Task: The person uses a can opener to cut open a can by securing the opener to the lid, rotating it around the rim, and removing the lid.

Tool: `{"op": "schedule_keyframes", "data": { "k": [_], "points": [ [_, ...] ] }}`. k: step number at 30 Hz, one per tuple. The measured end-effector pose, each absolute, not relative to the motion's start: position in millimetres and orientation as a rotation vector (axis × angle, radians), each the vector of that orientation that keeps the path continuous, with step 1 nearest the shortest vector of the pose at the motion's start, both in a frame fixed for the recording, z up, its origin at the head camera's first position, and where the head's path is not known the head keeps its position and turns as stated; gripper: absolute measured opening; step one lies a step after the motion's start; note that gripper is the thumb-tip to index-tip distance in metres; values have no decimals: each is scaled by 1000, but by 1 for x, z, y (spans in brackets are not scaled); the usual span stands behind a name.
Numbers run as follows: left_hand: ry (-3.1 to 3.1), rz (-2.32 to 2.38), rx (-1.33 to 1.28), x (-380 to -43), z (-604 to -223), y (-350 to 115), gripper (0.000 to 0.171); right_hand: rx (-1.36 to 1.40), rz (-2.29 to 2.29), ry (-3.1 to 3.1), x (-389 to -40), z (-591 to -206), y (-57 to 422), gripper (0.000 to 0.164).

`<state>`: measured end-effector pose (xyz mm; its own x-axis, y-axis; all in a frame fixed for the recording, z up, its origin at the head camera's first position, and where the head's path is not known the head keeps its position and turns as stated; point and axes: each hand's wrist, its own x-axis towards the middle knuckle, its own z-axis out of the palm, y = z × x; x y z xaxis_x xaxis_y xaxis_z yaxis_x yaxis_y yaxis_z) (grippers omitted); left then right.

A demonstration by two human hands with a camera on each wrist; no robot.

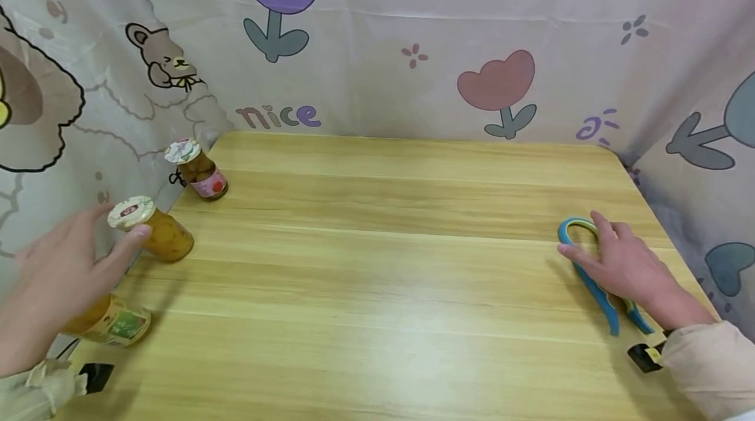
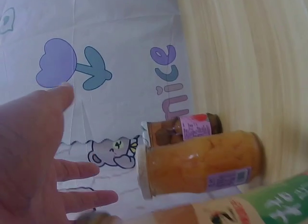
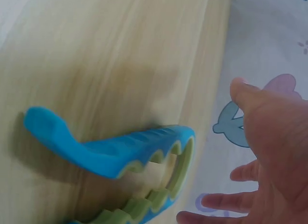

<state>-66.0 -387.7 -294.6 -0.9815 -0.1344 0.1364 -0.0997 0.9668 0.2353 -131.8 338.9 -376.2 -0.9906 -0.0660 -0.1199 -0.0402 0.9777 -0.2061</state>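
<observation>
Here | blue tool (image 3: 127,149) below spread right hand (image 1: 634,267) | jars (image 1: 168,237) beside spread left hand (image 1: 73,270)

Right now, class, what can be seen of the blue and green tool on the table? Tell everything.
The tool is a narrow loop with two arms, blue outside, yellow-green and toothed inside; it looks like plastic or rubber. It lies on the wood-grained table near the right edge, closed curve toward the far side, arm tips apart toward the near side. The right hand hovers over it, seemingly without touching.
</observation>
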Motion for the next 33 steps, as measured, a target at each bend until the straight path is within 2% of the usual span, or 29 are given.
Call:
{"op": "schedule_keyframes", "data": {
  "k": [11, 19, 25, 29, 33],
  "points": [
    [-2944, -344, 443, -45, -308, -400, 91, -18, -234, 2978, -132, -386, 338, 115],
    [-2546, -745, 630, -25, -335, -403, 72, 29, -224, 2954, -129, -390, 340, 120],
    [-2220, -849, 487, -13, -356, -408, 72, 70, -236, 2975, -126, -394, 346, 113],
    [-1961, -1312, 397, -10, -368, -407, 75, 83, -226, 2976, -126, -396, 349, 107],
    [-1652, -1724, 436, -9, -378, -404, 75, 69, -214, 2970, -128, -398, 351, 101]
  ]
}}
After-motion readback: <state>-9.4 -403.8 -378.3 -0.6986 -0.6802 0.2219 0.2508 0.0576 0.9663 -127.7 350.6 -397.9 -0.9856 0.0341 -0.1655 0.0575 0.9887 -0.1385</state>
